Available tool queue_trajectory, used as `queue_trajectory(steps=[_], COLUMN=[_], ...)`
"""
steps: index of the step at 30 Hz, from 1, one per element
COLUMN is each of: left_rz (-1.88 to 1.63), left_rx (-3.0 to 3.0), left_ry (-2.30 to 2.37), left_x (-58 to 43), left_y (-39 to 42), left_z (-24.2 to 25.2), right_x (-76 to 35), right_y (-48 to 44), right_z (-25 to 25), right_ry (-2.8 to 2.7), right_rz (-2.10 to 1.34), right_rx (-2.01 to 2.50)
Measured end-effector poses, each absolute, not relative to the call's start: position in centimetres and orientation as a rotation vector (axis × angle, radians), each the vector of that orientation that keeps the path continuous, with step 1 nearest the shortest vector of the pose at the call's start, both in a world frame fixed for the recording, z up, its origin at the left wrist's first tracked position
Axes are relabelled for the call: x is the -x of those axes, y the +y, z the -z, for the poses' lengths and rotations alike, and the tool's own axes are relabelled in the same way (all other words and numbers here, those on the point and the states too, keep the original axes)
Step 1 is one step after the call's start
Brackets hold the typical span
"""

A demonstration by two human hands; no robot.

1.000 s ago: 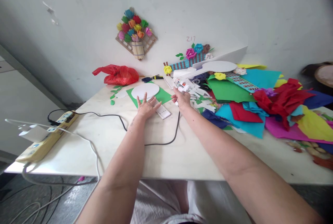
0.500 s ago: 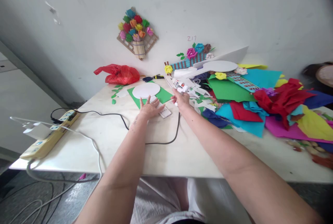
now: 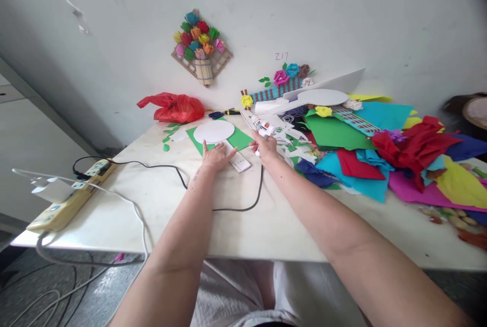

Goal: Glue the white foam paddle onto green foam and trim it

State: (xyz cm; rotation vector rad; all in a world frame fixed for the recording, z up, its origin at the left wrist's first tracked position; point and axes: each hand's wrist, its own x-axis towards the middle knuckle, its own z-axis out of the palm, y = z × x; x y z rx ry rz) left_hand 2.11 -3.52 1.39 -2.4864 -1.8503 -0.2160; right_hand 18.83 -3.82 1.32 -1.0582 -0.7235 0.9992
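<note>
A white round disc (image 3: 214, 132) lies on a green sheet (image 3: 239, 139) on the table. My left hand (image 3: 215, 156) rests at the lower edge of the sheet, fingers spread, touching a narrow white strip (image 3: 241, 162) that slants down to the right. My right hand (image 3: 266, 146) is closed round a white glue gun (image 3: 262, 125), whose body points up and left. A black cord (image 3: 243, 209) runs below both hands. Small green leaf cutouts (image 3: 166, 139) lie left of the sheet.
Coloured papers (image 3: 338, 132) and white scraps (image 3: 300, 152) are heaped at the right. At the back lie a red plastic bag (image 3: 178, 108) and dark-handled pliers (image 3: 216, 114). A power strip (image 3: 72, 197) with cables sits at the left edge. Paper flowers (image 3: 196, 38) hang on the wall.
My left hand has shifted slightly left, and more of the white strip shows beside it. My right hand still holds the glue gun in nearly the same place.
</note>
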Motion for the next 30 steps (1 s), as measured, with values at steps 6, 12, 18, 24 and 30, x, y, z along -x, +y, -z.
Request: queue_trajectory(steps=[6, 12, 18, 24, 30], left_rz=[0.303, 0.508, 0.371, 0.332, 0.337], left_rx=[2.453, 2.301, 2.209, 2.211, 2.208], left_ry=[-1.862, -1.998, -2.232, -2.13, -2.142], left_x=[-2.1, -1.6, -1.5, -1.1, -0.7], left_y=[-3.3, -2.6, -1.3, -0.4, -0.4], left_z=[-1.0, -1.1, -0.9, -0.4, -0.8], right_x=[-18.5, -18.1, -18.2, -18.4, -18.4], right_y=[-4.0, -5.1, -4.8, -4.3, -4.6], right_z=[-1.2, -1.6, -1.1, -0.6, -0.7], right_ry=[-0.769, -0.873, -0.867, -0.855, -0.836], right_rz=[-1.068, -1.15, -1.164, -1.17, -1.163], right_rx=[1.032, 1.024, 1.033, 1.029, 1.026])
